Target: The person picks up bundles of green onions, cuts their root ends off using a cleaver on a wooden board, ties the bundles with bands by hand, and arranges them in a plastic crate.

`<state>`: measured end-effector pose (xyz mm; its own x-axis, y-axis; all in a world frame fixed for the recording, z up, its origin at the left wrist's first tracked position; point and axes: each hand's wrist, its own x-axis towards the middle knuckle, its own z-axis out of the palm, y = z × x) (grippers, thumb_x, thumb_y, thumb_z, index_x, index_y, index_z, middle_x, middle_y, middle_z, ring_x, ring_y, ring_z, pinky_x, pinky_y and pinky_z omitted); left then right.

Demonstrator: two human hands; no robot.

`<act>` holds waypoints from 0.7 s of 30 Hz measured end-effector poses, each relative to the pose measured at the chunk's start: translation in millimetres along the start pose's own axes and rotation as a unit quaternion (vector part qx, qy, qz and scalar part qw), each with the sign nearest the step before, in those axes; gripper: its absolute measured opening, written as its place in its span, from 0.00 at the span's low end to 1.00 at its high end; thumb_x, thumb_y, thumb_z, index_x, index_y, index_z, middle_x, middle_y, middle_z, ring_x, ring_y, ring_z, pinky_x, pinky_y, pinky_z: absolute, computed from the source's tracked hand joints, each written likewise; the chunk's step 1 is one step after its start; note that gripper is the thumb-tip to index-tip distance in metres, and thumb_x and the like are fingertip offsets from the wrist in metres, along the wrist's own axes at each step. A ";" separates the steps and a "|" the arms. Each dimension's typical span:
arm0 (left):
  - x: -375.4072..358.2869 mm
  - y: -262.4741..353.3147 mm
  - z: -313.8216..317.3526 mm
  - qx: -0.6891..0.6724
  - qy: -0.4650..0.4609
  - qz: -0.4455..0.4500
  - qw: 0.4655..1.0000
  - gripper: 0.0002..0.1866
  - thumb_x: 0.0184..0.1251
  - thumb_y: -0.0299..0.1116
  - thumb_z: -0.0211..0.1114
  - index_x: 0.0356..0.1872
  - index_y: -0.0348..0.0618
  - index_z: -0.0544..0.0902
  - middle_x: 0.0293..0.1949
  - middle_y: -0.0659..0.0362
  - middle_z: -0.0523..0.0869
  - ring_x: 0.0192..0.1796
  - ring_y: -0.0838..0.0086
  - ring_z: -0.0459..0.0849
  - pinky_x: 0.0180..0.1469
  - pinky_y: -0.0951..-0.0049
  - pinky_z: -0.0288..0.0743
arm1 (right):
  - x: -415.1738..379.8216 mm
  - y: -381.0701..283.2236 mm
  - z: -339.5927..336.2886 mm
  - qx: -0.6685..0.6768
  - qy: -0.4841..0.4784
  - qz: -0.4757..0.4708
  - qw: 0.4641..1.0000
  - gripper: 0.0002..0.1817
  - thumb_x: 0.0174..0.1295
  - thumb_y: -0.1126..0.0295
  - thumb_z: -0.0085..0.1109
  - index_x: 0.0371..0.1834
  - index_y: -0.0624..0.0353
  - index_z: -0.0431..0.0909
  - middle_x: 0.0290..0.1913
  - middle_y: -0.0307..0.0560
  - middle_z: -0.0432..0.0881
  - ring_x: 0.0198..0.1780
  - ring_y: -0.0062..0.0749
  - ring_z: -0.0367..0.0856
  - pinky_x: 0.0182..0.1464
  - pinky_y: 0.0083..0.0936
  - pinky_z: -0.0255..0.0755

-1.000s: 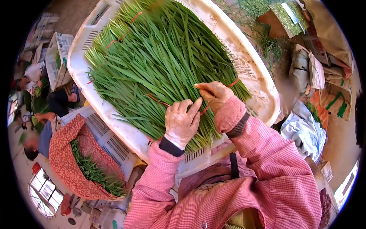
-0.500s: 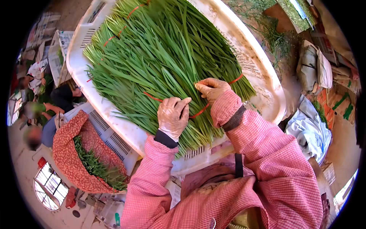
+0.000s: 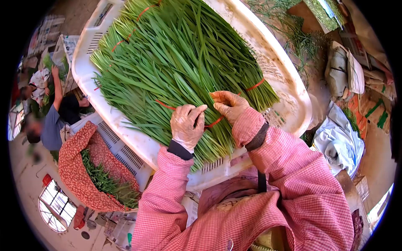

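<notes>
Bundles of garlic chives (image 3: 167, 71), tied with red bands, fill a white plastic crate (image 3: 299, 98). My left hand (image 3: 186, 125), in a thin see-through glove, lies curled over the nearest bundle beside its red band (image 3: 215, 122). Its thumb and forefinger close at the leaves. Just to the right, my gloved right hand (image 3: 232, 104) pinches at the chive leaves with thumb and fingertips. The two hands are close together but apart. What lies right between the fingertips is mostly hidden.
A red patterned cloth (image 3: 75, 167) holding loose greens (image 3: 98, 175) lies at the left on another white crate (image 3: 115, 140). Another person (image 3: 54, 121) sits at far left. A pale blue plastic sheet (image 3: 339, 142) and a folded sack (image 3: 339, 69) lie at right.
My right hand has drawn slightly down and left, its fingertips still at the leaves. My left hand stays nearly in place. The person at left has raised an arm.
</notes>
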<state>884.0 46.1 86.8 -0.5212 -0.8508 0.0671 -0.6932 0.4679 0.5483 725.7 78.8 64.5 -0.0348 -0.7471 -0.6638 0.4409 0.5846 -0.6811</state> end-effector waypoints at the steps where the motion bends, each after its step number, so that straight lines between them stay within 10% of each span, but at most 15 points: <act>1: -0.6 -0.4 0.2 0.000 -0.002 -0.001 1.000 0.11 0.44 0.25 0.63 0.33 0.50 0.82 0.26 0.61 0.74 0.31 0.66 0.73 0.35 0.67 0.68 | 2.9 0.3 -0.3 -0.059 -0.002 0.011 0.998 0.13 0.56 0.76 0.58 0.46 0.60 0.75 0.35 0.36 0.78 0.36 0.17 0.73 0.38 0.16 0.70; 17: -0.8 3.6 2.5 0.004 0.011 -0.019 1.000 0.10 0.47 0.26 0.63 0.33 0.47 0.82 0.27 0.59 0.76 0.33 0.66 0.74 0.38 0.69 0.70 | 2.6 -13.8 9.3 -0.331 0.035 0.042 0.942 0.12 0.54 0.68 0.62 0.39 0.62 0.77 0.29 0.39 0.78 0.31 0.20 0.72 0.37 0.18 0.69; 21: 0.3 4.3 1.0 0.006 0.001 -0.025 1.000 0.10 0.47 0.25 0.63 0.33 0.47 0.82 0.27 0.59 0.75 0.33 0.65 0.74 0.38 0.69 0.70 | 6.3 -5.3 7.2 -0.154 0.048 0.080 0.984 0.12 0.54 0.67 0.62 0.37 0.63 0.76 0.26 0.39 0.76 0.29 0.21 0.70 0.34 0.20 0.69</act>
<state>880.4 48.1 88.4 -0.4852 -0.8734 0.0413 -0.7241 0.4279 0.5409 729.6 68.7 66.1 -0.0788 -0.6129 -0.7863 0.1546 0.7717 -0.6170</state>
